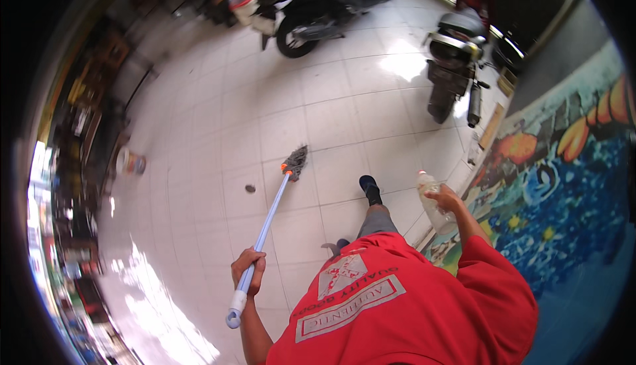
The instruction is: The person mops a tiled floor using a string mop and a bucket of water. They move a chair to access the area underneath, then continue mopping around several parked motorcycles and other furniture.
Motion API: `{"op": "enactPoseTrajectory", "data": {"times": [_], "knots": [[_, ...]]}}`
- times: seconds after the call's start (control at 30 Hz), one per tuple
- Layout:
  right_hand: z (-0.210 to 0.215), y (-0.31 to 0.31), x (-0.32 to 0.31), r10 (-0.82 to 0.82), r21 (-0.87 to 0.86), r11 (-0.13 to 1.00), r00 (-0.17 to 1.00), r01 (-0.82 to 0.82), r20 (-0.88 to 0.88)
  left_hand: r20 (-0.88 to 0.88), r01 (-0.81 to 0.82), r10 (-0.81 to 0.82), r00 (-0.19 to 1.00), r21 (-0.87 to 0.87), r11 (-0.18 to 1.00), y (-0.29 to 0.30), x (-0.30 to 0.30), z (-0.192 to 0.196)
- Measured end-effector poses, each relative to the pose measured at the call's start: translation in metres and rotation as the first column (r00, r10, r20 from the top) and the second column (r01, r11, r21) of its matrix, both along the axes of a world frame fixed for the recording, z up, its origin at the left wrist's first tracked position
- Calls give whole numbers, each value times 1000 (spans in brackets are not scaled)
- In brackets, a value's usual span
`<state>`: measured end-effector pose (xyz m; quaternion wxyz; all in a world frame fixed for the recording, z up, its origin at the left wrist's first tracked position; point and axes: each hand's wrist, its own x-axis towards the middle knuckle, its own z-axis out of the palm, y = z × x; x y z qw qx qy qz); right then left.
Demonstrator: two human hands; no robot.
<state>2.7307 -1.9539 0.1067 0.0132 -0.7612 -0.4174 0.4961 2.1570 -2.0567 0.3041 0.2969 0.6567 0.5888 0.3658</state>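
Note:
My left hand [249,269] is wrapped round the upper part of a mop [270,219] with a pale blue handle. The handle slants away from me to an orange joint, and its grey mop head [296,161] is on the tiled floor. A small dark round thing [250,188] lies on the tiles left of the handle. Over on the right, my right hand [446,199] grips a clear plastic bottle [434,207] near its upper part. The bottle is tilted, its top pointing away from me; whether it has liquid inside is hard to tell.
A dark motor scooter [318,14] stands at the far side, and a red motorbike [457,53] at the far right. A painted wall [536,186] runs along the right. Near the left-hand shelves [86,126] sits a small bucket [130,161]. White tiles [199,133] cover the floor.

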Motion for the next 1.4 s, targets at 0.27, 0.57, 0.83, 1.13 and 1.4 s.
{"op": "enactPoseTrajectory", "data": {"times": [0.27, 0.57, 0.83, 1.13, 1.4], "knots": [[86, 40, -247, 324, 222, 936, 917, -273, -235, 70, -423, 442, 894, -191, 886, -171, -81, 8], [125, 34, -376, -43, -112, 982, 398, -152, -916, 66, -727, 765, 641, -269, 632, -280, -167, 6], [52, 90, -549, 19, -286, 909, 714, -304, -700, 52, -755, 808, 586, -325, 569, -273, -256, -97], [115, 181, -802, 519, 270, 844, 577, -464, -631, 56, -904, 954, 293, -309, 296, -281, -259, -183], [217, 205, -966, 541, 495, 831, 571, -253, -617, 163, -946, 982, 92, -293, 138, -323, -345, -221]]}}
